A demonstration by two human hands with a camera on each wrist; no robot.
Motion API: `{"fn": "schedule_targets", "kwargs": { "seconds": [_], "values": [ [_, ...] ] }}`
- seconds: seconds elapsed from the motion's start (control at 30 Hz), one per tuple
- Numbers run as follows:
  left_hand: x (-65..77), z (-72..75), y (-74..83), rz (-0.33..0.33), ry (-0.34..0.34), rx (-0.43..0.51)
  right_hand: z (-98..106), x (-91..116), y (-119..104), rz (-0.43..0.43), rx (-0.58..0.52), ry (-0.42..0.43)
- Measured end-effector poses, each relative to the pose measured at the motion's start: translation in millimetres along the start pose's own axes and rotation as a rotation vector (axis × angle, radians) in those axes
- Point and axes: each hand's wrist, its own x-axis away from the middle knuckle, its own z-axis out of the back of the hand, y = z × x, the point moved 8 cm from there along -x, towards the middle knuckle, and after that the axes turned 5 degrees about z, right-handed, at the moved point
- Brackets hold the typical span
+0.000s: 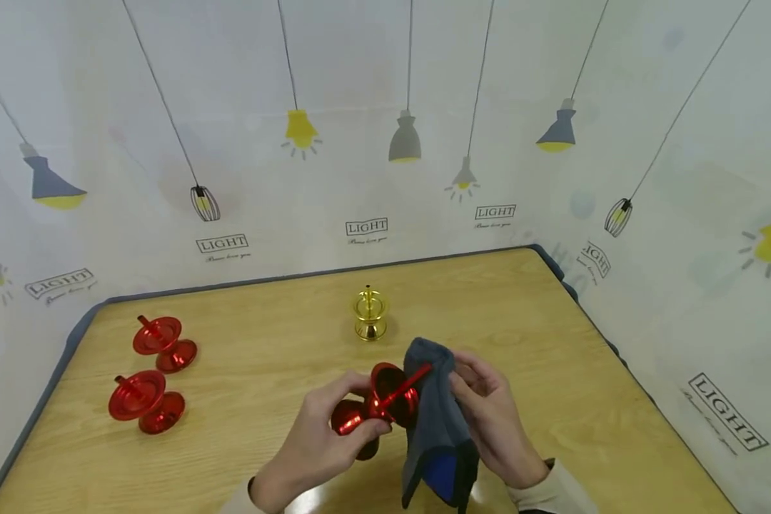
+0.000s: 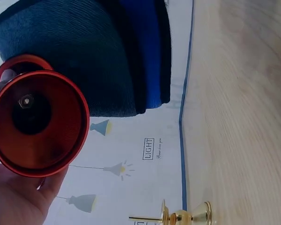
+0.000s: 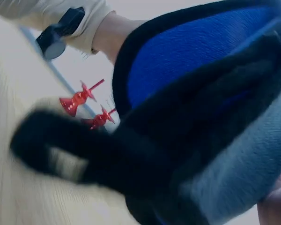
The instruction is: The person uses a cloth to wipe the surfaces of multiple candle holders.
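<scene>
My left hand [image 1: 321, 432] grips a red metallic candle holder [image 1: 349, 416] around its narrow middle. The holder is tipped over, its dish and central rod turned to the right; in the left wrist view its hollow base [image 2: 65, 126] faces the camera, with a small nut inside. In my right hand [image 1: 491, 414] is a grey-blue cloth [image 1: 440, 407] with a bright blue other side and dark edging. The cloth hangs down beside the dish, its upper part right at the rod's tip. Folds of cloth [image 3: 178, 61] hide most of my right hand in its wrist view.
Two more red candle holders [image 1: 160, 421] stand at the left of the wooden table [image 1: 263, 335]. A gold candle holder [image 1: 370, 314] stands upright beyond my hands. A white curtain [image 1: 334, 185] printed with lamps surrounds the table's back and sides.
</scene>
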Motion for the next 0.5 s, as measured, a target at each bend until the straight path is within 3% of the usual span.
{"fn": "schedule_targets", "kwargs": {
  "seconds": [0.2,0.37,0.5],
  "values": [
    [1.1,-1.3,-1.0,-0.022,0.020,-0.040,-12,6,-8,0.125,0.090,-0.121],
    [2.1,-5.1,2.4,-0.056,0.001,-0.053,-16,6,-11,0.172,0.141,-0.200],
    [3.9,-6.6,9.4,-0.136,-0.012,-0.077,-21,6,-19,0.241,0.239,-0.205]
  ]
}}
